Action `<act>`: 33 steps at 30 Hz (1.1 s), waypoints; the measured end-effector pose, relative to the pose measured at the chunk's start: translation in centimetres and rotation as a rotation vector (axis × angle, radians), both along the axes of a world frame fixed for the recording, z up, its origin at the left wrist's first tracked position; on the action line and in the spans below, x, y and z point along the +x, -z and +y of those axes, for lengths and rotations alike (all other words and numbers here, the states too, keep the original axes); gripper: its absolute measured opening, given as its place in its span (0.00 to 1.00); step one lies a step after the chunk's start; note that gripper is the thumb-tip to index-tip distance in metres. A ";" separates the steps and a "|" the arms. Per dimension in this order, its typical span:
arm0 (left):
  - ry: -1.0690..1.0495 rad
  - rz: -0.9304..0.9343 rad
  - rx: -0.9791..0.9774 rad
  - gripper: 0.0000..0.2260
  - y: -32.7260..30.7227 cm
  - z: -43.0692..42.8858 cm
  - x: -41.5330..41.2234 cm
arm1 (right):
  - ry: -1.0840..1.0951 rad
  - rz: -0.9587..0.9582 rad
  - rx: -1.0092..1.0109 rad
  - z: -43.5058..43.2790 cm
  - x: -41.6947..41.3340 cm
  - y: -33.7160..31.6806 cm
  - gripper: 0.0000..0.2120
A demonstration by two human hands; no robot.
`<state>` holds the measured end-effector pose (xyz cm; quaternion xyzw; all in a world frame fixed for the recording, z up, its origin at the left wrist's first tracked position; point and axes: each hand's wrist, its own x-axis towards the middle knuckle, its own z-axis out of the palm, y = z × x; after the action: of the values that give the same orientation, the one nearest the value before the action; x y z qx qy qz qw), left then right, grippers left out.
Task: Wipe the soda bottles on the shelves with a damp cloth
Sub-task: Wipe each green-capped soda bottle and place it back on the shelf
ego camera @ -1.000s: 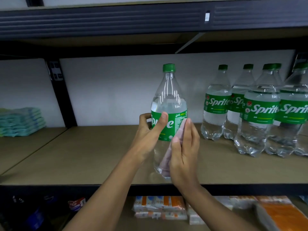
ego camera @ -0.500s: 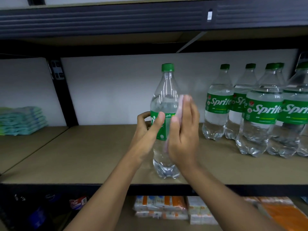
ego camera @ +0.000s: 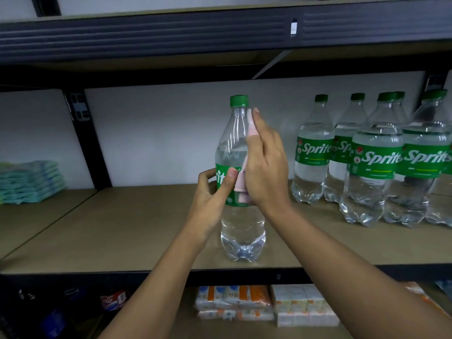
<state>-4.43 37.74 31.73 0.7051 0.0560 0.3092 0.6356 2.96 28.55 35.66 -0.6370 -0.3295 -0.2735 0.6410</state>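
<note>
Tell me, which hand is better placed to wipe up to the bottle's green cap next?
Probably the right hand: it presses the pink cloth against the neck of the bottle, fingertips just below the green cap. The left hand grips the label, steadying it.

Black metal rack in front of me, lighting kinda dim. Tan shelf board (ego camera: pixel 122 228) across middle of frame. Ribbed black beam (ego camera: pixel 146 35) along top, small white tag (ego camera: pixel 293 27) on it, upper right. Black upright post (ego camera: pixel 90 148) at left. Plain white wall (ego camera: pixel 159 133) behind. Teal stack (ego camera: pixel 29 182) far left, orange-white packs (ego camera: pixel 234 302) bottom centre.
</note>
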 end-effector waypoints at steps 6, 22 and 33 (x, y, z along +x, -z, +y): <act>-0.010 0.046 0.000 0.34 -0.1 -0.2 -0.3 | 0.097 -0.095 -0.004 -0.1 -1.2 7.0 0.24; 0.085 0.005 -0.059 0.31 0.3 1.8 0.9 | 0.015 -0.045 0.035 0.4 -0.2 -0.4 0.21; -0.027 -0.010 -0.011 0.36 0.3 0.5 1.0 | -0.003 0.023 -0.078 -0.8 -1.8 12.9 0.24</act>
<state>-3.41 38.23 31.43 0.6993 0.0639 0.3208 0.6356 1.16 27.77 22.74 -0.6640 -0.3333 -0.2521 0.6200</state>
